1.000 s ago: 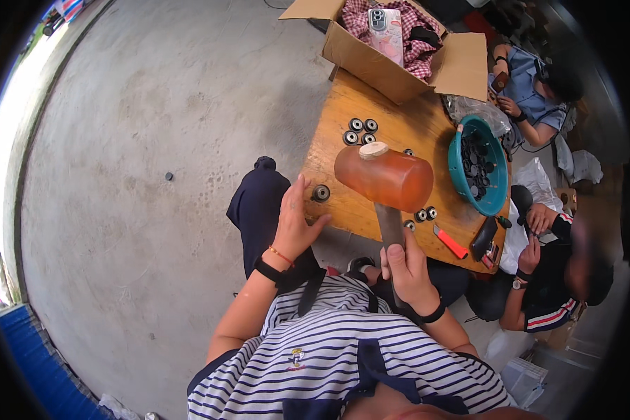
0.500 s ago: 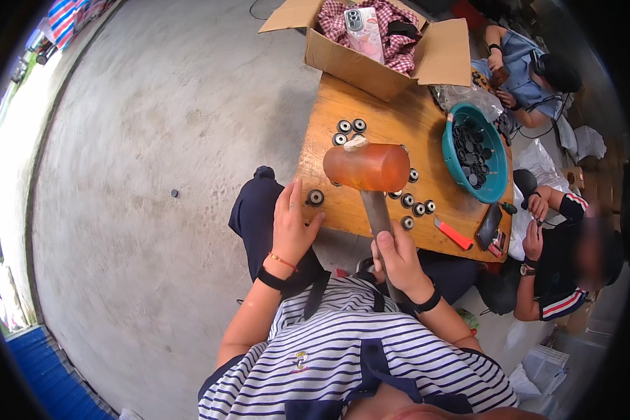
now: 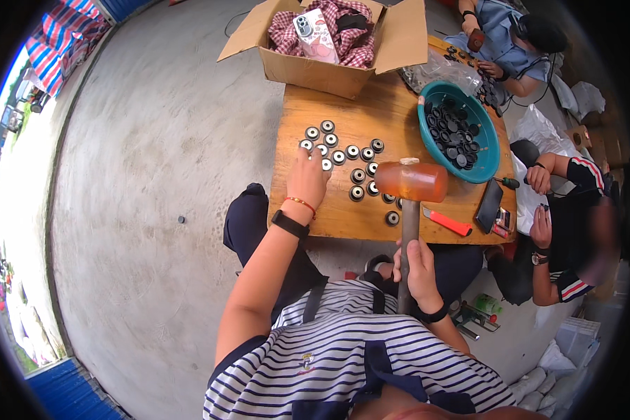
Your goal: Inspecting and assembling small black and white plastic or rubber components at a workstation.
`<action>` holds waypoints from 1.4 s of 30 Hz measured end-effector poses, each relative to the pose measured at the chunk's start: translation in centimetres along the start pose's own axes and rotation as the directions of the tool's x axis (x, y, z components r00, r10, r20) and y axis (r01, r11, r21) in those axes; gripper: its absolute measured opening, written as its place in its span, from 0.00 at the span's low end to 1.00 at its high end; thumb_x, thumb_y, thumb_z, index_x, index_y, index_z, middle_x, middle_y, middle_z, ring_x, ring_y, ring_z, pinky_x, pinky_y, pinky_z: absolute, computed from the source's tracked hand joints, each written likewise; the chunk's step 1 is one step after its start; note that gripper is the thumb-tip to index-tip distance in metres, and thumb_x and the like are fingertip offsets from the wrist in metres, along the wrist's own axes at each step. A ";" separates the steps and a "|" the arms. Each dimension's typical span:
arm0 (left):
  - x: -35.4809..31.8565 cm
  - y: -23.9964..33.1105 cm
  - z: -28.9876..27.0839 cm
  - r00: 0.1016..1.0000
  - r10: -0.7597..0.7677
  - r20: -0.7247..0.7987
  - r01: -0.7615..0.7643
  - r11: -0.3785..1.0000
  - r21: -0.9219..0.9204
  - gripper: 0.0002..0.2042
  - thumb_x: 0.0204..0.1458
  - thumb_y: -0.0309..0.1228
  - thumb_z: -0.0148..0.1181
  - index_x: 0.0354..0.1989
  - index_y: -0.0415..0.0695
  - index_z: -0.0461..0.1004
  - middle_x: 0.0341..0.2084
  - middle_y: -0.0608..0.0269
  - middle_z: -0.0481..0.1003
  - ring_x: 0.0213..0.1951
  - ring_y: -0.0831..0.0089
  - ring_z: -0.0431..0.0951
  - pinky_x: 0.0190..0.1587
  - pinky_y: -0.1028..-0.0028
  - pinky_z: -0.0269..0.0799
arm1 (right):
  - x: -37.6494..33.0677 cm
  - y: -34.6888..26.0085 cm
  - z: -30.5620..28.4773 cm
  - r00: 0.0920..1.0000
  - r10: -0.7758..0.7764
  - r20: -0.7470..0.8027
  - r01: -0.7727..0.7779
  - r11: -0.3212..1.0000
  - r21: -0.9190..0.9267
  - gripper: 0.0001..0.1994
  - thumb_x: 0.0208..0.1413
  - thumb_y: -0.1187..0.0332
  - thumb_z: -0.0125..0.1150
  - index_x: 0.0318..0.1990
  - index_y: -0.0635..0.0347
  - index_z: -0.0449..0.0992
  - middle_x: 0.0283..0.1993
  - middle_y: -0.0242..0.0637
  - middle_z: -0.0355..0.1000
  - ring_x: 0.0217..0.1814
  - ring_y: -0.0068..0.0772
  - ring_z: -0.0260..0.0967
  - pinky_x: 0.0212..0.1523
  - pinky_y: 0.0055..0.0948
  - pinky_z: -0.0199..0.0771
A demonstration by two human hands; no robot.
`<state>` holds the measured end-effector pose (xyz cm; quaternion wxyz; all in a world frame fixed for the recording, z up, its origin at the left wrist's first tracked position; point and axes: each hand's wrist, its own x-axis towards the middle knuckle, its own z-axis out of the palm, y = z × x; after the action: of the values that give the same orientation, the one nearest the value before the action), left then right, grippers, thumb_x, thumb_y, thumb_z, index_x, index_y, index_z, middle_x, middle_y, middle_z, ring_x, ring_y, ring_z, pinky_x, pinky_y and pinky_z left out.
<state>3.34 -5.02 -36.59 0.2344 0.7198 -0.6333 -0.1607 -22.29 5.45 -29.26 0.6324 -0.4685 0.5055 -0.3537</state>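
Observation:
In my right hand (image 3: 420, 276) is the dark handle of a mallet (image 3: 411, 180), fingers wrapped round it. Its translucent orange head is raised above the wooden table (image 3: 399, 112) and covers part of it. My left hand (image 3: 306, 183) is over the near-left part of the table, fingertips among small round black parts with pale metal rings. One round part (image 3: 327, 165) sits between its fingers and thumb, which look closed on it. Several more such parts, one (image 3: 358, 176) near the middle, stand around in loose groups.
A teal basin (image 3: 493, 157) of black pieces stands on the table's right side. Near it lie a red utility knife (image 3: 449, 222), a dark phone (image 3: 489, 207) and a screwdriver (image 3: 509, 183). An open cardboard box (image 3: 315, 75) sits at the far edge. Two people work at the right.
My left hand has moved forward from the table's near-left corner to the group of round parts. The part that stood alone beside it is gone from that corner. The mallet stays raised.

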 end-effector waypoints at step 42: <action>-11.8 -2.4 -0.6 0.967 0.044 -0.249 -0.086 0.983 -0.160 0.33 0.42 0.29 0.65 0.60 0.36 0.62 0.44 0.52 0.73 0.53 0.56 0.69 0.60 0.58 0.57 | 2.2 1.6 4.1 0.958 0.034 0.286 0.171 0.731 -0.661 0.24 0.64 0.52 0.48 0.52 0.67 0.66 0.21 0.38 0.68 0.16 0.26 0.65 0.20 0.27 0.66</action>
<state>3.93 6.95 -38.16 0.3763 0.6904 -0.6068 -0.1163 -17.87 4.89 -31.28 0.4685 -0.7302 0.4874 -0.0983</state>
